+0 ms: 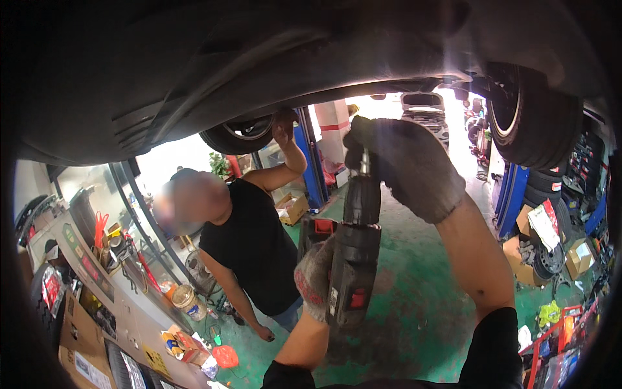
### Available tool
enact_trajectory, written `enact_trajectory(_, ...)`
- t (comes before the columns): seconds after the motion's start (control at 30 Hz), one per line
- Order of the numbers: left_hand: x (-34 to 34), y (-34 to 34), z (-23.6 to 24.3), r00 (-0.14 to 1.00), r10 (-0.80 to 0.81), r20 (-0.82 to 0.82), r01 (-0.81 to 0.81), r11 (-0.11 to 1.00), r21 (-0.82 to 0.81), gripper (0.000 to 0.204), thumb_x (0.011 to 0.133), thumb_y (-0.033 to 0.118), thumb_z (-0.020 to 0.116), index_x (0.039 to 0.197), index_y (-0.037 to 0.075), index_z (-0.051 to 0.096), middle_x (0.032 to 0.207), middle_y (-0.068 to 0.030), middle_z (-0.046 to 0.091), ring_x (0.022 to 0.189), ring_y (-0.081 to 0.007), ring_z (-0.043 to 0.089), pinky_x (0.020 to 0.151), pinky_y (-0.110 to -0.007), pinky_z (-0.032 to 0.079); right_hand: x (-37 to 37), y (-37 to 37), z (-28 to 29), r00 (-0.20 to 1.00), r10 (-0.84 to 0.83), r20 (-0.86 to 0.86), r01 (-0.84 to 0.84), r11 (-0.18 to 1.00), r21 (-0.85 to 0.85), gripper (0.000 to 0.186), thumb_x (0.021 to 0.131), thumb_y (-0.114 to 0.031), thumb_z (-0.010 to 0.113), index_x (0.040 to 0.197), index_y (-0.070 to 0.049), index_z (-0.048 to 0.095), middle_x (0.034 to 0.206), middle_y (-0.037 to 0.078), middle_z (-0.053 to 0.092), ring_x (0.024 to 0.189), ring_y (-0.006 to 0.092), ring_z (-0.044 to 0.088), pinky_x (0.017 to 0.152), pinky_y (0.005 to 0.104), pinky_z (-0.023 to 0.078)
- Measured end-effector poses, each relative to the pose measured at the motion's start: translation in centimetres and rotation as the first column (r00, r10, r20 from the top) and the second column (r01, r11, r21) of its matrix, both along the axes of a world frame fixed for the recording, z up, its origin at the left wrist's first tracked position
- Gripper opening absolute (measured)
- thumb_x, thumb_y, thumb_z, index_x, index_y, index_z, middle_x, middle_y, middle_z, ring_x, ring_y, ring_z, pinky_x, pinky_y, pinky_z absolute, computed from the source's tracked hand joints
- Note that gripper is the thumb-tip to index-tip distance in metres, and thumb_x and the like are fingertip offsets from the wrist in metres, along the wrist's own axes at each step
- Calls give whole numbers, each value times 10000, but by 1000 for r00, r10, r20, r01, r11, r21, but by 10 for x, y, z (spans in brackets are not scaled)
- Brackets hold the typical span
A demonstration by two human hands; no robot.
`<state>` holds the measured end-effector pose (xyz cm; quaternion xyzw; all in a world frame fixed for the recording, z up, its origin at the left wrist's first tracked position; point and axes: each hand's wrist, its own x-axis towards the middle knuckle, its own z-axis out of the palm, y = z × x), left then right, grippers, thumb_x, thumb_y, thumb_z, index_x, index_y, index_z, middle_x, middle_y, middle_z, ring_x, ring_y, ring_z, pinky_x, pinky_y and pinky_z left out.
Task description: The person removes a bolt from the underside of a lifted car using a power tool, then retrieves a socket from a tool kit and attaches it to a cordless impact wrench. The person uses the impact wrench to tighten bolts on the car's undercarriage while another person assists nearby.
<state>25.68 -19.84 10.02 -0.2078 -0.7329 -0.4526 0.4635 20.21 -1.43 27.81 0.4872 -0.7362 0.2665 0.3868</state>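
Note:
A black cordless impact wrench [355, 259] stands upright in front of me, its nose pointing up at the car's underside. My left hand [315, 279], in a grey knit work glove, is wrapped round its grip. A shiny metal socket [365, 163] tops the tool. My right hand [414, 165], in a dirty grey glove, is closed around the socket's upper end; its fingers hide the tip. Overhead spreads the dark underbody [272, 65] of a raised car. One wheel [240, 134] hangs at the left, another wheel [528, 117] at the right.
A co-worker [253, 246] in a black shirt stands close on my left, one hand raised to the left wheel. Blue lift posts [312, 162] flank the green floor [414, 279]. Cardboard boxes [525, 259], stacked tyres and a red rack [551, 343] crowd the right; a cluttered bench lines the left.

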Motion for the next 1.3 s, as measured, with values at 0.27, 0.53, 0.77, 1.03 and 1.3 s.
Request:
enact_trajectory(0.27, -26, 11, 21, 961, 122, -247, -97, 989, 109, 429, 906, 213, 747, 1278, 12, 672, 1100, -117, 738, 999, -239, 733, 848, -348, 586, -12, -31, 28, 419, 844, 334, -649, 536, -540, 380, 1098, -313, 529, 1257, 15, 638, 1052, 82, 704, 947, 149, 702, 795, 299, 589)
enact_trajectory(0.53, -26, 14, 45, 841, 377, -389, -404, 915, 14, 493, 822, 214, 778, 1263, 11, 689, 970, -128, 729, 889, -285, 732, 762, -354, 570, -23, -34, 32, 892, 433, -132, -449, 881, -147, 382, 1085, -334, 559, 1246, 2, 644, 1036, 85, 696, 896, 151, 689, 764, 293, 590)
enact_trajectory(0.77, -49, 14, 45, 903, 197, -382, -202, 979, 27, 492, 847, 231, 760, 1283, 18, 680, 1028, -142, 733, 941, -304, 724, 827, -396, 563, -21, -41, 24, -151, 936, 318, -630, 157, -761, 383, 1083, -355, 559, 1260, -28, 650, 1056, 107, 713, 895, 196, 702, 772, 333, 594)
enact_trajectory(1.03, -71, 6, 29, 961, -37, -274, 54, 997, 55, 495, 889, 277, 748, 1293, 1, 671, 1108, -139, 731, 981, -280, 716, 872, -391, 557, -39, -45, 18, -324, 908, 266, -636, -1, -771, 508, 1106, -405, 468, 1412, -4, 526, 1265, 170, 661, 1098, 250, 696, 945, 367, 596)
enact_trajectory(1.3, -62, 5, 38, 947, -72, -313, 82, 996, 20, 505, 866, 206, 774, 1313, 2, 655, 1141, -146, 727, 1037, -287, 719, 900, -386, 560, -42, -38, 23, -294, 890, 350, -695, 52, -717, 489, 1110, -394, 462, 1390, -1, 541, 1258, 162, 674, 1111, 252, 702, 971, 387, 602)
